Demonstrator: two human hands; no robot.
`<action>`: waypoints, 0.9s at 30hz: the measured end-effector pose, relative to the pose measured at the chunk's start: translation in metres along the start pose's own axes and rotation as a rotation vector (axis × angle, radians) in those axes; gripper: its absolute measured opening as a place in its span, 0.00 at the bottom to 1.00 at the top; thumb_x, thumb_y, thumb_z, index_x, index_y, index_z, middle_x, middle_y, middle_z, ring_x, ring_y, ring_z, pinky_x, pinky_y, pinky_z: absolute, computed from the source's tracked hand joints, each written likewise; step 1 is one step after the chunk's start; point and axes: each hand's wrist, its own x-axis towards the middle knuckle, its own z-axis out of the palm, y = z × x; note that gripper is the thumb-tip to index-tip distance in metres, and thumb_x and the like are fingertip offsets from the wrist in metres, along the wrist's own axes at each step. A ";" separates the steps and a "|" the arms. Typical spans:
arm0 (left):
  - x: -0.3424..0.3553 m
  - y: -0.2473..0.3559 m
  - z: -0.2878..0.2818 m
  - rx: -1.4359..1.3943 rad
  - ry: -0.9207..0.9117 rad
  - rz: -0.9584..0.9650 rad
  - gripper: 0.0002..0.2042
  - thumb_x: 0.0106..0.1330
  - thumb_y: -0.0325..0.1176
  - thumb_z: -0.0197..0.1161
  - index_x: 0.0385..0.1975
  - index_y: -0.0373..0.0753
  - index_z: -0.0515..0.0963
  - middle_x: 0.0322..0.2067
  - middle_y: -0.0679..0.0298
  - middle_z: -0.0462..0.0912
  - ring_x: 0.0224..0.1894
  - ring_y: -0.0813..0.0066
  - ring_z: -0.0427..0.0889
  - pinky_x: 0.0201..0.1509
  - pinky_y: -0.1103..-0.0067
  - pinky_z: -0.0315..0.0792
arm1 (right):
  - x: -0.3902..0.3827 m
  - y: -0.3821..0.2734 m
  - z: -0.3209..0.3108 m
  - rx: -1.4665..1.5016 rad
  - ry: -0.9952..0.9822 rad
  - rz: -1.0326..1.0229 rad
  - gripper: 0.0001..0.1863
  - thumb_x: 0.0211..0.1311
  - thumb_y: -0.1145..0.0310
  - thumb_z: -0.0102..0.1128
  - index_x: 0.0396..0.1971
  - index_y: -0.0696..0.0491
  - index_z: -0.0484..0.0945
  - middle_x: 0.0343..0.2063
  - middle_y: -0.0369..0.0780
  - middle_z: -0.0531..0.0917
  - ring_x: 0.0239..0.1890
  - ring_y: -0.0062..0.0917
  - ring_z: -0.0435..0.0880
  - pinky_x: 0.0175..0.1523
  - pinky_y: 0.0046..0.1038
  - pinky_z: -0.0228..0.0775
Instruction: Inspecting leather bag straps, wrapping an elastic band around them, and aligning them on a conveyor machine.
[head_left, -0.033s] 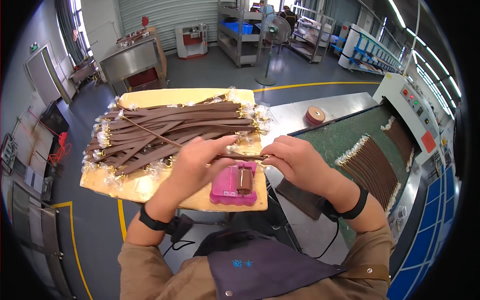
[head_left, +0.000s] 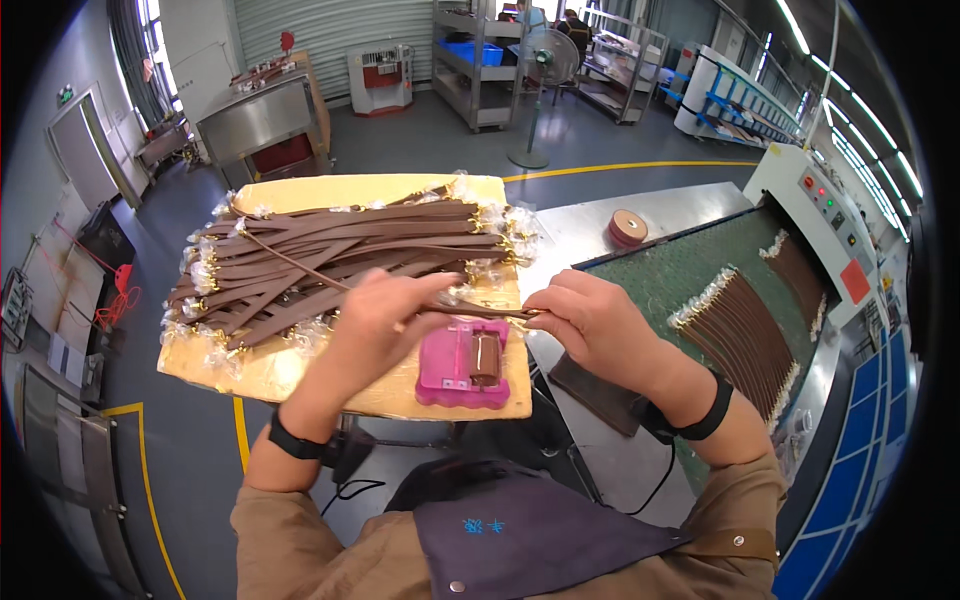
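A brown strap (head_left: 488, 312) is stretched between my two hands above the board's right side. My left hand (head_left: 382, 318) is closed round it, the fingers slightly blurred. Between thumb and fingers, my right hand (head_left: 585, 318) pinches its right end, near a small gold-coloured metal piece. Just below the strap sits a pink tray with a brown roller (head_left: 485, 360). Left of my hands lies a pile of brown straps (head_left: 350, 240), their gold-coloured ends wrapped in clear plastic. The pile covers most of a yellowish board (head_left: 290, 385).
To the right, a green conveyor belt (head_left: 640, 275) carries rows of brown straps (head_left: 745, 330) towards a machine with buttons (head_left: 830, 215). A reddish-brown roll (head_left: 627, 229) stands on the metal table edge (head_left: 565, 225). Farther off are a fan (head_left: 549, 60) and metal shelves (head_left: 478, 75).
My left hand has slid slightly left along the strap. My right hand keeps its pinch at about the same place.
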 end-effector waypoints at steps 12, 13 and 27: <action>-0.055 -0.124 -0.106 0.614 0.047 -0.251 0.19 0.55 0.18 0.63 0.48 0.40 0.82 0.35 0.64 0.86 0.46 0.66 0.79 0.61 0.69 0.62 | -0.036 0.019 0.024 -0.094 0.218 -0.102 0.10 0.52 0.77 0.65 0.37 0.58 0.82 0.26 0.40 0.76 0.30 0.33 0.77 0.35 0.33 0.72; -0.051 -0.124 -0.102 0.695 0.006 -0.226 0.20 0.55 0.16 0.60 0.49 0.40 0.82 0.38 0.63 0.86 0.49 0.64 0.79 0.63 0.68 0.61 | -0.032 0.021 0.028 -0.119 0.253 -0.138 0.12 0.51 0.78 0.65 0.37 0.58 0.82 0.25 0.39 0.76 0.30 0.32 0.76 0.34 0.32 0.71; 0.019 -0.001 0.035 -0.117 -0.243 0.078 0.18 0.59 0.27 0.67 0.52 0.38 0.80 0.34 0.54 0.85 0.35 0.58 0.85 0.38 0.70 0.77 | -0.028 0.013 0.048 -0.021 0.303 -0.092 0.14 0.57 0.72 0.67 0.43 0.58 0.82 0.25 0.37 0.77 0.26 0.26 0.76 0.29 0.27 0.70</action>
